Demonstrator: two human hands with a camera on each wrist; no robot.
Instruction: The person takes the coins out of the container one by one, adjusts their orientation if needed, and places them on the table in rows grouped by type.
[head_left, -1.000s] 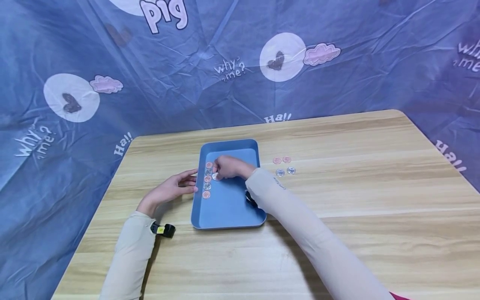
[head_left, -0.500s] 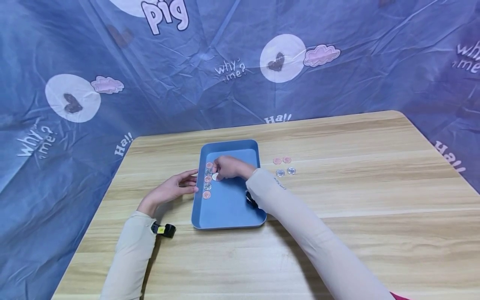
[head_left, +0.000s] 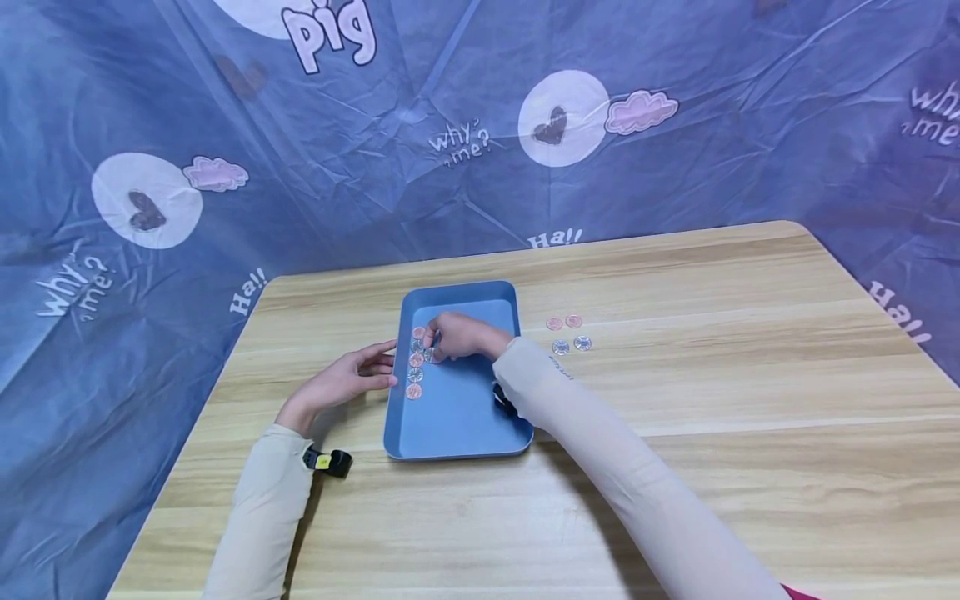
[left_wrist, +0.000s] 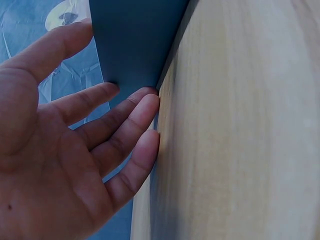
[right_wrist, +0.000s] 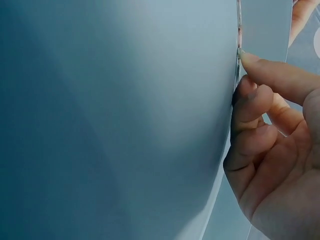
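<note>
A blue tray [head_left: 461,417] lies on the wooden table. Along its left side runs a column of coins, copper-coloured and silver in turn, such as the copper one [head_left: 414,391] nearest me. Over the tray, my right hand [head_left: 459,335] has its thumb and finger on a silver coin [head_left: 429,355] beside that column. In the right wrist view, the thumb tip meets the thin edge of the coins while the other fingers curl on the tray floor. My left hand [head_left: 347,377] touches the tray's outer left wall with loosely spread fingers, as the left wrist view [left_wrist: 100,130] shows.
Right of the tray, two copper-coloured coins [head_left: 564,322] and two silver coins [head_left: 572,344] lie flat on the table [head_left: 712,358]. A patterned blue cloth [head_left: 360,167] hangs behind the table's far edge.
My right finger has shifted very slightly at the silver coin, whose face looked bright white before and now looks darker and patterned. The left hand stays at the tray wall.
</note>
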